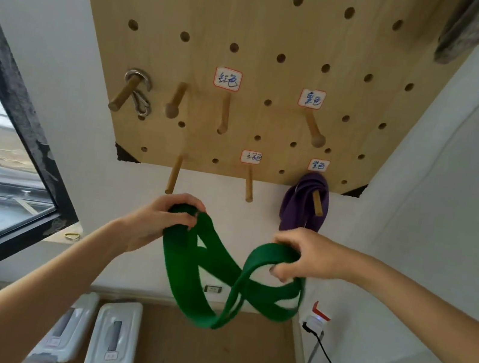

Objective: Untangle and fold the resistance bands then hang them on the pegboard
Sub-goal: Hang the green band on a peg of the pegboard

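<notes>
A green resistance band hangs twisted in loops between my hands, below the wooden pegboard. My left hand grips one bunched end of the green band. My right hand pinches the other loop, fingers curled round it. A folded purple band hangs on the lower right peg under a handwritten label. Beside it, under another label, a bare peg sticks out just above my hands. Bare pegs also sit in the row above, two of them labelled.
A metal carabiner hangs on the left peg. A black-framed window is at the left. Two white lidded boxes lie on the floor below. A wall socket with a black cable is at the lower right. Grey cloth hangs top right.
</notes>
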